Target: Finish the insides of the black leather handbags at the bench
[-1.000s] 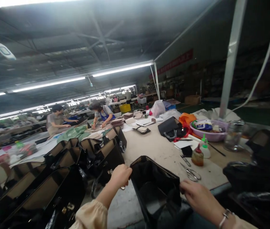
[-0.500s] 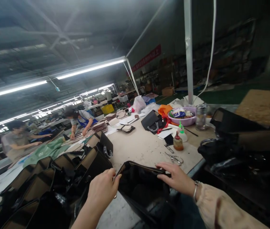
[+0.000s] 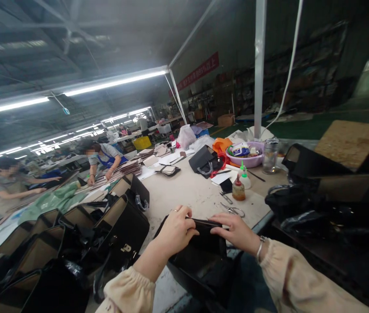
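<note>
A black handbag [image 3: 197, 265] stands open at the table's near edge, its mouth tilted toward me. My left hand [image 3: 179, 228] pinches the far rim of its opening, thumb inside and fingers over the outer side. Just to the right, my right hand [image 3: 234, 230] grips the same rim near its right corner, with a bracelet at the wrist. The bag's inside is dark and its base is out of sight. Beyond the right hand lie scissors [image 3: 234, 211] and a small metal tool [image 3: 226, 198]. A glue bottle [image 3: 238, 189] with a red cap stands behind them.
Rows of black bags [image 3: 37, 256] crowd the left side, and more black bags [image 3: 330, 191] are stacked at right. Farther back are a purple basin [image 3: 252, 161], a glass jar [image 3: 270, 157] and another black bag [image 3: 204, 160]. Two co-workers handle pieces at the left.
My left hand has moved right along the bag's rim, from its left corner to the far edge, closer to my right hand. The right hand keeps its grip. The whole view has shifted slightly.
</note>
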`<state>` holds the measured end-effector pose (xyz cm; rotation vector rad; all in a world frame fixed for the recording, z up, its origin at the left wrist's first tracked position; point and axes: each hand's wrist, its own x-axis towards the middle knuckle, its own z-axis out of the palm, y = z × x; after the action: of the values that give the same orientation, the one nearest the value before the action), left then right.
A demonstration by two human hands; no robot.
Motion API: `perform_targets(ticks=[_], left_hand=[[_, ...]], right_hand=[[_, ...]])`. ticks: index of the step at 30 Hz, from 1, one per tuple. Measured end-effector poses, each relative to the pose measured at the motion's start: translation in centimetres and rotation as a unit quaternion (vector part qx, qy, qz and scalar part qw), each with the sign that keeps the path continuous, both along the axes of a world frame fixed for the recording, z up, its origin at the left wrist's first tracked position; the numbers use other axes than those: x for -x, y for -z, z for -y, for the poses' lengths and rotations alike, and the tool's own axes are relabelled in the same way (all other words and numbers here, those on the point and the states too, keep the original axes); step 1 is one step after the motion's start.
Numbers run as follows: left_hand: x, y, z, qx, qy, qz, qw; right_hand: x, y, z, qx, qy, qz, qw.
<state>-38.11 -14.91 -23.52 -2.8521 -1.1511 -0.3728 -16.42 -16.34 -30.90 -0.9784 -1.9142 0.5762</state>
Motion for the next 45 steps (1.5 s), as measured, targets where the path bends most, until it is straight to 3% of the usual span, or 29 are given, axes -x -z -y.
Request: perform_targets(ticks=[8, 18, 26, 35, 45], left_hand=[[0.3, 1.2, -0.5, 0.05, -0.01, 0.03, 0.998], [-0.2, 1.2, -0.2, 0.022, -0.055, 0.009, 0.998], [-0.4, 1.5, -0.3, 0.019, -0.078, 0.006, 0.997], [-0.3, 2.2, -1.0, -0.012, -0.07, 0.023, 0.997], [-0.2, 2.1, -1.0, -0.012, -0.108, 0.008, 0.994]], right_hand=[[0.2, -0.1, -0.3, -0.025, 0.009, 0.02, 0.999], [0.6, -0.7, 0.0, -0.048, 0.043, 0.086, 0.994], [0.6, -0.2, -0.3, -0.063, 0.069, 0.102, 0.99], [0.2, -1.7, -0.2, -0.054, 0.044, 0.164, 0.984], [1.3, -1.5, -1.4, -0.043, 0.05, 0.158, 0.985]])
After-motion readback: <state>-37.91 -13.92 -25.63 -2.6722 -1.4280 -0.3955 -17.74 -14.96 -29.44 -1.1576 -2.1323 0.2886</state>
